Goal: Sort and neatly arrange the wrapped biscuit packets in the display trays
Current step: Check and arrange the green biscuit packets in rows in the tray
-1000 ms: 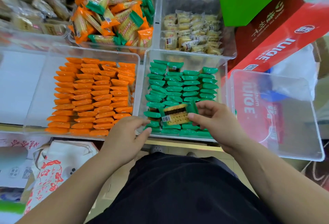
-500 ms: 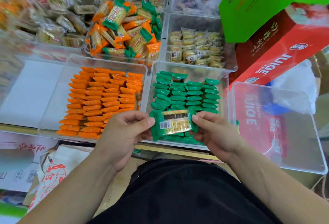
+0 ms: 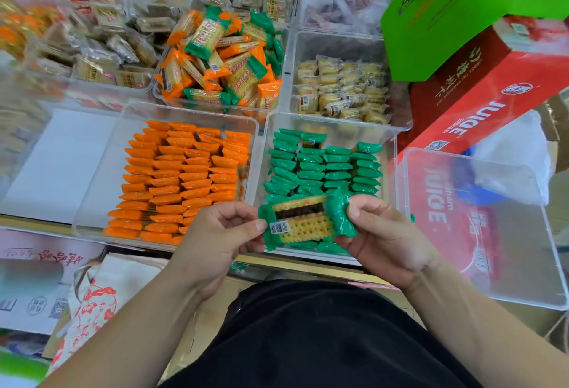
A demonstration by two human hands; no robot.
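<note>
I hold one green biscuit packet [image 3: 303, 223] flat, barcode side up, above the near edge of the clear tray [image 3: 390, 153] of green packets [image 3: 323, 169] standing in neat rows. My left hand [image 3: 212, 239] pinches the packet's left end and my right hand [image 3: 381, 233] pinches its right end. To the left, another clear tray [image 3: 123, 129] holds orange packets [image 3: 181, 178] in tidy rows. Behind both sits a tray with a loose pile of mixed orange and green packets [image 3: 221, 58].
An empty clear tray [image 3: 542, 264] stands at the right over a red juice carton [image 3: 480, 92], with a green box [image 3: 462, 12] above. A tray of yellow wrapped cakes [image 3: 341, 89] lies behind the green tray. Brown wrapped snacks [image 3: 101, 55] fill the far left trays.
The green packet came up out of the green tray and toward me. My left hand has taken hold of its left end, so both hands hold it now.
</note>
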